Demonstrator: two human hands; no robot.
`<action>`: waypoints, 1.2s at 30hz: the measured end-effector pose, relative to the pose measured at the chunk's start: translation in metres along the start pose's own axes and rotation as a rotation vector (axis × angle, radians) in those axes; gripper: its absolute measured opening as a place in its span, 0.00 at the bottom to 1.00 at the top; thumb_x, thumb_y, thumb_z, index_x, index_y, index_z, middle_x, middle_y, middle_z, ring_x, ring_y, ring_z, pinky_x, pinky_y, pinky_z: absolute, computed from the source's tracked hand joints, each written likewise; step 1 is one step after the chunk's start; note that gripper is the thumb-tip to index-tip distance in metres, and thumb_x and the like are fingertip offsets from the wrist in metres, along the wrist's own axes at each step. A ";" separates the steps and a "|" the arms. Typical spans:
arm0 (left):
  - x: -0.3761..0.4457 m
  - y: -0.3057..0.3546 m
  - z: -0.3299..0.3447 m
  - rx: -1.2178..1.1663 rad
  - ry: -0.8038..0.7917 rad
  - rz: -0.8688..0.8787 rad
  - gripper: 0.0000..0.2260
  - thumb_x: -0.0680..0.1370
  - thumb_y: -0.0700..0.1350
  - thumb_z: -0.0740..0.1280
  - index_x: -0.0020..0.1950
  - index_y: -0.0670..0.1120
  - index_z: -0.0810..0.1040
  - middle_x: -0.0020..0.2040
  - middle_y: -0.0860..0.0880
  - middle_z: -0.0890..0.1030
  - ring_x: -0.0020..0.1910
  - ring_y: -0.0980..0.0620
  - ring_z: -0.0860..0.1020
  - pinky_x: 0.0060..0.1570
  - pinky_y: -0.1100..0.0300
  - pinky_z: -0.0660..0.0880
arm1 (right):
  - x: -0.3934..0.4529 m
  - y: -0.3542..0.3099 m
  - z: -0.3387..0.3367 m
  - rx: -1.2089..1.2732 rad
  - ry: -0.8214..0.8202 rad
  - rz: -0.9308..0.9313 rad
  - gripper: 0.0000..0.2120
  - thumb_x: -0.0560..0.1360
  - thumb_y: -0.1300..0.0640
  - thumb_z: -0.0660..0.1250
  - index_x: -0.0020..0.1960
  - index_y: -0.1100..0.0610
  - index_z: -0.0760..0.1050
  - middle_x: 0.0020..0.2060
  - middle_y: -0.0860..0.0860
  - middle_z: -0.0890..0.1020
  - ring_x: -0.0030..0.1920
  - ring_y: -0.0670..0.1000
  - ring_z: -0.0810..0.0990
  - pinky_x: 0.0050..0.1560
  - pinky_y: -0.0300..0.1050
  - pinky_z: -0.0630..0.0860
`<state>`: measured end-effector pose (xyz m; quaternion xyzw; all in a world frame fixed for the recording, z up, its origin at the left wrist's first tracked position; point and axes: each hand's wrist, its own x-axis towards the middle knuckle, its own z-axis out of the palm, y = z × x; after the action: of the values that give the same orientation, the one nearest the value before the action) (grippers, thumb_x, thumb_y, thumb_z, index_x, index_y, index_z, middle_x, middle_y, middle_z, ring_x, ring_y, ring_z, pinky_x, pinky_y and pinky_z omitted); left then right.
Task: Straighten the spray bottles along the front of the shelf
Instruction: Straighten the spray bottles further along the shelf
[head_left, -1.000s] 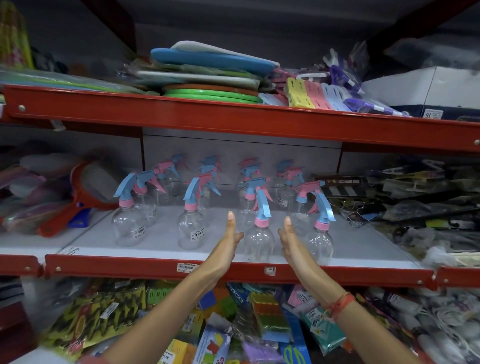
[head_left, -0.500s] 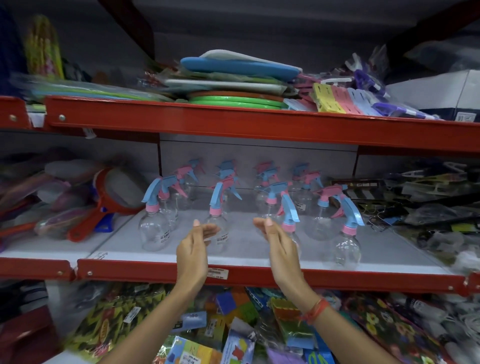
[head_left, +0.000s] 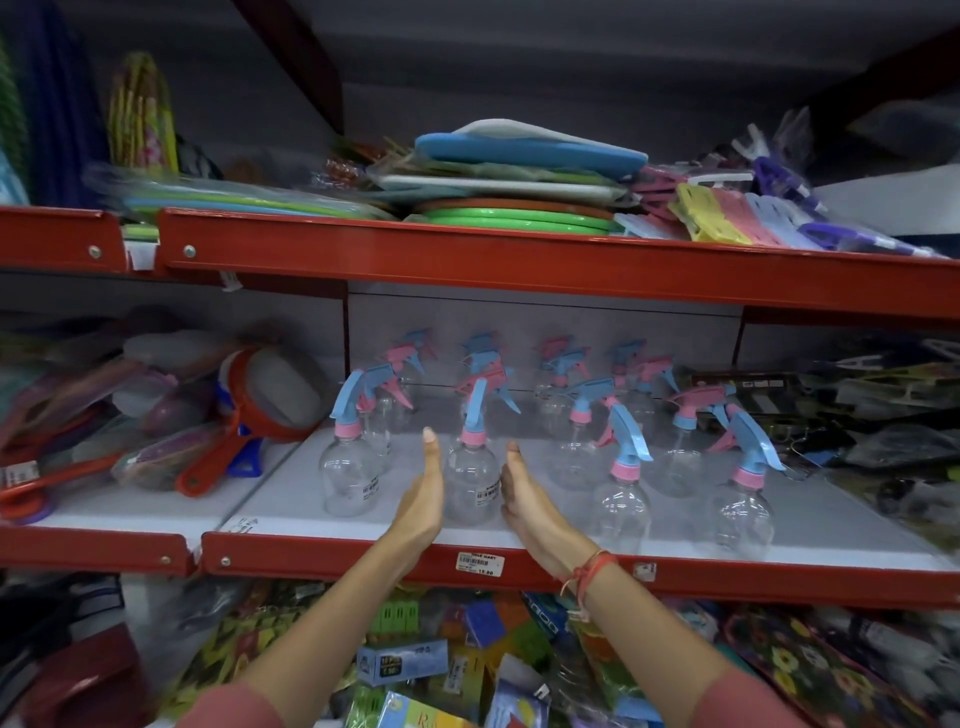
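Right now the left hand (head_left: 422, 501) and right hand (head_left: 524, 499) stand flat and open-palmed, flanking a clear round plastic spray bottle with pink collar and blue trigger (head_left: 471, 470). Beyond their fingertips, similar pink-and-blue bottles (head_left: 571, 410) crowd the white shelf with red front edge (head_left: 332, 564).

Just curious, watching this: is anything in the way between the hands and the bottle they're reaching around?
Nothing visible. The left hand and right hand flank the clear spray bottle with open palms, and only bare shelf lies before it.
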<state>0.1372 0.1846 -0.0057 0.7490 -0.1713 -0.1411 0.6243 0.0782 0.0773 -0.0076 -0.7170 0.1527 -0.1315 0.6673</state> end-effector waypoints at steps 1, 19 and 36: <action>0.000 -0.002 -0.001 -0.008 -0.015 0.005 0.50 0.63 0.78 0.36 0.76 0.49 0.54 0.77 0.45 0.57 0.76 0.46 0.58 0.75 0.47 0.51 | -0.002 -0.001 0.002 0.013 -0.011 -0.003 0.34 0.79 0.36 0.43 0.78 0.54 0.50 0.77 0.53 0.57 0.77 0.52 0.55 0.77 0.50 0.51; -0.026 -0.004 -0.026 0.080 -0.169 0.103 0.34 0.62 0.78 0.35 0.40 0.55 0.66 0.38 0.55 0.67 0.42 0.56 0.68 0.57 0.61 0.65 | -0.049 -0.012 -0.001 0.109 -0.054 0.043 0.39 0.78 0.36 0.44 0.76 0.64 0.51 0.77 0.58 0.58 0.77 0.53 0.58 0.77 0.48 0.55; -0.049 -0.013 -0.034 0.171 -0.117 0.111 0.49 0.64 0.77 0.35 0.73 0.48 0.64 0.74 0.47 0.67 0.73 0.50 0.64 0.73 0.48 0.54 | -0.062 0.006 0.010 -0.161 0.124 -0.095 0.38 0.74 0.29 0.46 0.75 0.52 0.61 0.74 0.50 0.66 0.74 0.50 0.65 0.74 0.46 0.58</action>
<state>0.1081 0.2383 -0.0124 0.7795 -0.2600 -0.1345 0.5538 0.0252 0.1106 -0.0130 -0.7652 0.1699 -0.1945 0.5898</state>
